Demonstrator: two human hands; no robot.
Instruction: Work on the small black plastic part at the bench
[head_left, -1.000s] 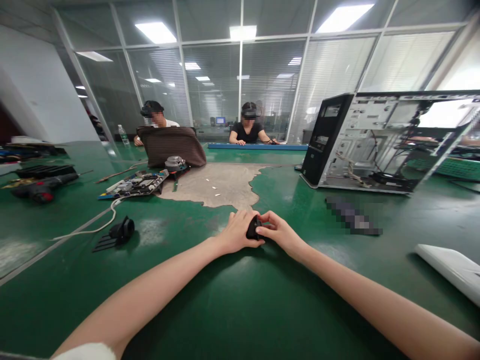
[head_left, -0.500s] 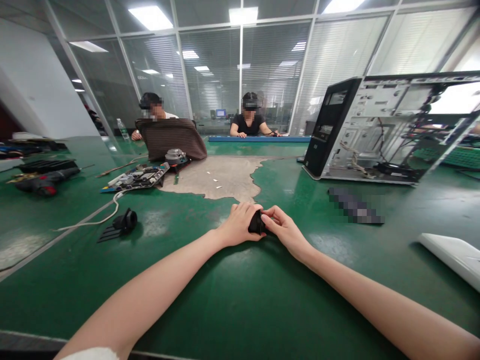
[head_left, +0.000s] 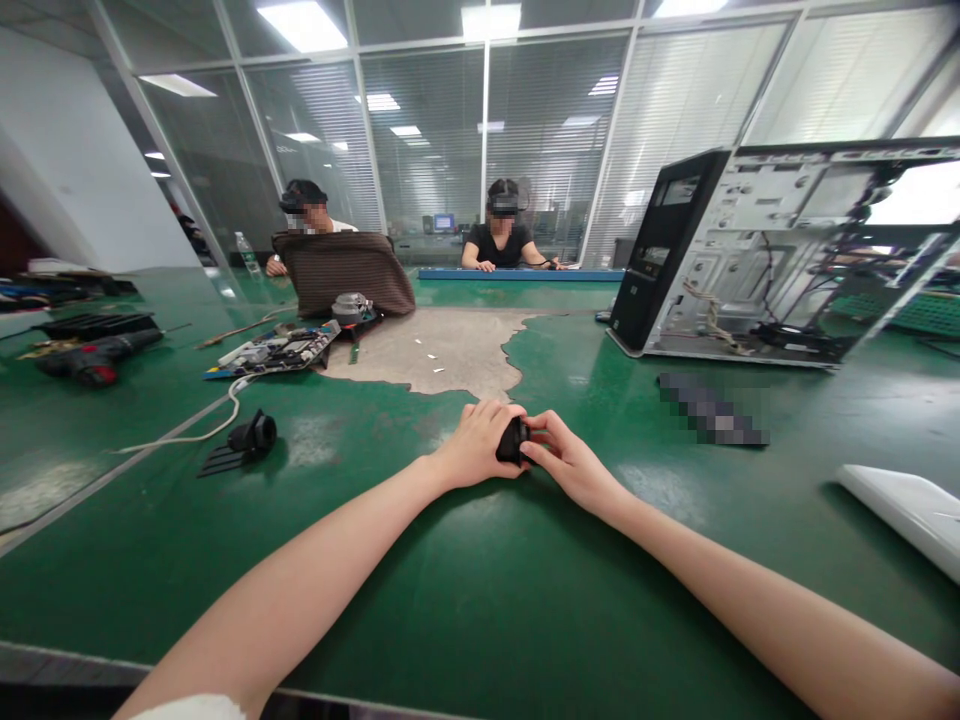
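Note:
A small black part [head_left: 510, 441] with a round, ring-like end on its right side is between my hands, just above the green table [head_left: 480, 600]. My left hand [head_left: 480, 440] wraps round its body from the left, and the fingers cover much of it. From the right, my right hand [head_left: 559, 450] pinches the ring-like end between thumb and fingers. What the part is cannot be made out. To the left lies a black plastic piece [head_left: 251, 435] with a round collar and flat slats.
An opened computer case [head_left: 712, 260] stands at right. A white slab-like object [head_left: 904, 505] lies near the right edge. Farther left are a circuit board [head_left: 281, 347], a white cable [head_left: 187, 438] and a power drill [head_left: 94, 358]. Two people sit across the table.
My right thumb and fingers have shifted slightly on the ring-like end, showing more of it. My left hand keeps its hold. The view has tilted a little.

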